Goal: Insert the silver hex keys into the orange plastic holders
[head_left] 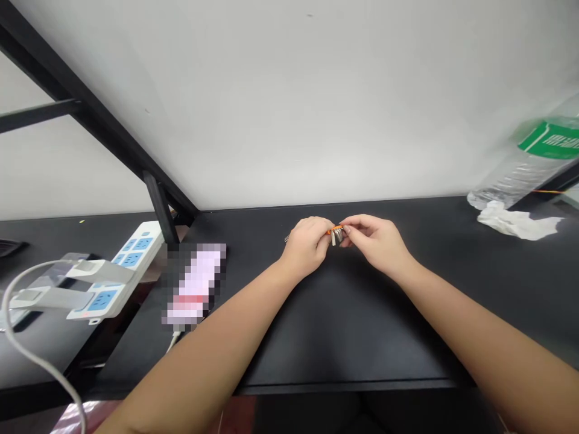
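Above the black desk, both hands hold what looks like a hex key set (336, 234), with an orange holder and several short silver metal ends hanging side by side. My left hand (309, 244) is closed around its left part, hiding most of it. Thin metal tips poke out past the far side of that hand. My right hand (373, 241) pinches the right end between thumb and fingers, close to the silver ends. The two hands are a small gap apart, and the orange strip shows between them.
A phone (194, 286) with a blurred screen and a cable lies on the desk (344, 325) at left. Beyond it sits a white power strip (149, 238) with plugged chargers, beside a black metal frame (108, 132). A clear bottle (511, 181) and crumpled tissue (518, 222) are at right.
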`<state>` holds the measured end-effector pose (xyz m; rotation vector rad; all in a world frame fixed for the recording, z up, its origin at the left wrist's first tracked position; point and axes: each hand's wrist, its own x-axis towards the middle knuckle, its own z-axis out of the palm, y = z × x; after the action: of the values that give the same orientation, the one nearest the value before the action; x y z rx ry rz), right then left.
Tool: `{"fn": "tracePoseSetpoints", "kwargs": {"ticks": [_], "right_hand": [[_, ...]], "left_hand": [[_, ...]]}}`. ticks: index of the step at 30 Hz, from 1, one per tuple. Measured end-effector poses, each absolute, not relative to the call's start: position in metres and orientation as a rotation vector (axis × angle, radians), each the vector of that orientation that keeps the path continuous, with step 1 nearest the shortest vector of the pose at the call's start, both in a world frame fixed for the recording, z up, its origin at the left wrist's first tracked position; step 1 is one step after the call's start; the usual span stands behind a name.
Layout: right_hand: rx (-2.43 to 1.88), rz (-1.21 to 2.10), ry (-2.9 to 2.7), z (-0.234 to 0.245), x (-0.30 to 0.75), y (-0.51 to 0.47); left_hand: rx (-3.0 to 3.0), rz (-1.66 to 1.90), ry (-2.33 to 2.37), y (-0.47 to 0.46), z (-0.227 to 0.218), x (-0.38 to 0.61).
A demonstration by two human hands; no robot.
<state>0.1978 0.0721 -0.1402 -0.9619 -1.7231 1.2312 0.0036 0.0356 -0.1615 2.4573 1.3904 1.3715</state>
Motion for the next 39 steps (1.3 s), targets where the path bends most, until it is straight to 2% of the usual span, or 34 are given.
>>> {"fn": "tracePoseSetpoints", "kwargs": {"ticks": [3,9,12,24,26,30,32,35,39], "right_hand": [[-0.898,1.324,-1.615,-0.14,0.193,0.071],[-0.797,1.803,-1.263,-0.143,0.191,0.074],[-0.786,1.817,-1.286,-0.146,0.191,0.075],[-0.9,1.322,-1.875,-0.149,0.195,0.077],[-0.987,1.105,-2.044,-0.143,0.204,0.084],[-1.367,0.352,-2.366,-0.134,0.237,0.114],[-1.607,0.191,-2.452,-0.135,0.252,0.129],[-1.817,0.127,-2.568,-0.14,0.263,0.143],[-1.874,0.173,-2.68,-0.14,0.255,0.145]], "left_hand": [[2.448,1.393,1.393,0.036,-0.162,0.003],[2.413,1.442,1.385,0.036,-0.161,0.004],[2.437,1.457,1.373,0.036,-0.161,0.004],[2.488,1.309,1.533,0.036,-0.162,0.003],[2.476,1.291,1.568,0.036,-0.162,0.004],[2.413,1.274,1.625,0.036,-0.163,0.003],[2.395,1.264,1.619,0.036,-0.163,0.002],[2.391,1.258,1.613,0.036,-0.164,0.001],[2.394,1.237,1.612,0.035,-0.164,0.002]]}}
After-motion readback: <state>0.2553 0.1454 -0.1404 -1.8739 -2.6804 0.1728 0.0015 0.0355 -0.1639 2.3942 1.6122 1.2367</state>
